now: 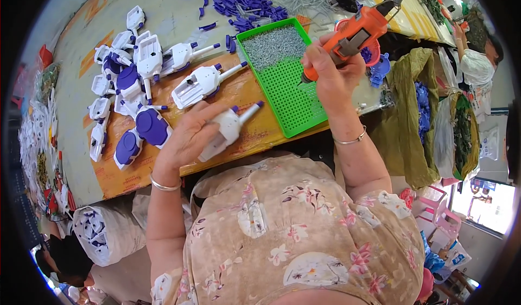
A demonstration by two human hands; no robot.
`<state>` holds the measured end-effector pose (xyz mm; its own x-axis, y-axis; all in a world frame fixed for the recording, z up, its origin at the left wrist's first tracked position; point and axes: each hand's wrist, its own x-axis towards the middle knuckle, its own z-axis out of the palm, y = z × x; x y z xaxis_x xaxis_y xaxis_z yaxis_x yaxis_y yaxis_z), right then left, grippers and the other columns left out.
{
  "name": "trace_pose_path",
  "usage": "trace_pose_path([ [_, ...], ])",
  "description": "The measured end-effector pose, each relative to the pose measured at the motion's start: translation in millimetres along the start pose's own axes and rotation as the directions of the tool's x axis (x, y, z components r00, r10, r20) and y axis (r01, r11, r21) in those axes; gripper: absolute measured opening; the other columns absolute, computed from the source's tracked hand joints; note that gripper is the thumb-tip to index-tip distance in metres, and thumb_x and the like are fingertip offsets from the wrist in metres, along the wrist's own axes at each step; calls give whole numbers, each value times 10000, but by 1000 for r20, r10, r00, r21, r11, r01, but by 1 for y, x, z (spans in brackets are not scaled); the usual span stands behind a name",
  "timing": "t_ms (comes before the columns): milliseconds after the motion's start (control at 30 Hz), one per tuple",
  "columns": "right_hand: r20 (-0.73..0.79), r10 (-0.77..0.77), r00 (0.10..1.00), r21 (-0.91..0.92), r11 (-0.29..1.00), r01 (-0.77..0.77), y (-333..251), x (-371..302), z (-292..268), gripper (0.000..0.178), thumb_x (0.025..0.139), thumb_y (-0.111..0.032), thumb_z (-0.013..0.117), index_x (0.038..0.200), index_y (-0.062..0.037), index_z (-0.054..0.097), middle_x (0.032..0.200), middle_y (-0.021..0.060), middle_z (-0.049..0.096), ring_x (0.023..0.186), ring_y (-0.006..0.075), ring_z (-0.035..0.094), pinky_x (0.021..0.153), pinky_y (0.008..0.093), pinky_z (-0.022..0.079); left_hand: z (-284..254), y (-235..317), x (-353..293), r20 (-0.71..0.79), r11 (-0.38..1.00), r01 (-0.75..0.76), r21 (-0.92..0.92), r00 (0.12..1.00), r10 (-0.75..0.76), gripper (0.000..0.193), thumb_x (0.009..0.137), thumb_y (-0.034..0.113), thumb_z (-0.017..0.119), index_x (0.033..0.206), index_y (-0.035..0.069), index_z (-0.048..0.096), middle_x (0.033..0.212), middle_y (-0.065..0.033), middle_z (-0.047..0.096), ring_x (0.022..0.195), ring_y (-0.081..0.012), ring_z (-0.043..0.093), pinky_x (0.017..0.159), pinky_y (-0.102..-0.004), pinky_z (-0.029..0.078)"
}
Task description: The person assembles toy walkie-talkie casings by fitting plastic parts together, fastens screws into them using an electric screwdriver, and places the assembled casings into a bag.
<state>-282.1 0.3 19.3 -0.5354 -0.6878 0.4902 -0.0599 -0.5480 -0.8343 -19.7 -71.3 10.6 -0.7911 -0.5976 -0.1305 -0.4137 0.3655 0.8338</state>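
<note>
My right hand is wrapped round an orange electric screwdriver. Its bit points down and left over a green perforated tray, whose far half holds a heap of small silver screws. At the table's near edge, my left hand has its fingers closed over a white plastic housing with a purple-tipped stem. Part of that housing is hidden under the fingers. A similar white housing lies open side up just beyond it.
Several white and purple housings are clustered on the table's left. Small purple parts and clear rods lie at the back. A red basket stands right of the tray. Sacks hang at the right; another person sits beyond.
</note>
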Motion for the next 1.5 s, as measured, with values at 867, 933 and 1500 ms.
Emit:
trace_pose_path([
  [867,13,-59,998,28,998,58,7,-2,1,153,848,-8,644,965,18,550,759,69,602,640,139,569,594,297,475,38,4,-25,-251,956,-96,278,953,168,635,612,67,785,1195,24,538,1135,-161,557,1047,-354,531,911,-419,431],
  [933,1,-41,999,13,999,41,8,-2,0,149,847,-9,645,962,16,553,760,65,602,641,133,569,593,291,473,37,2,-24,-246,960,-95,262,956,162,636,610,67,784,1196,26,540,1127,-160,562,1040,-353,537,906,-416,435],
  [1500,77,60,995,25,998,-62,-16,0,4,256,746,37,752,932,-21,586,765,-10,606,661,57,550,588,214,463,37,-3,-20,-268,949,-164,268,934,237,592,606,121,811,1143,23,583,1120,-154,585,1052,-349,541,913,-419,430],
])
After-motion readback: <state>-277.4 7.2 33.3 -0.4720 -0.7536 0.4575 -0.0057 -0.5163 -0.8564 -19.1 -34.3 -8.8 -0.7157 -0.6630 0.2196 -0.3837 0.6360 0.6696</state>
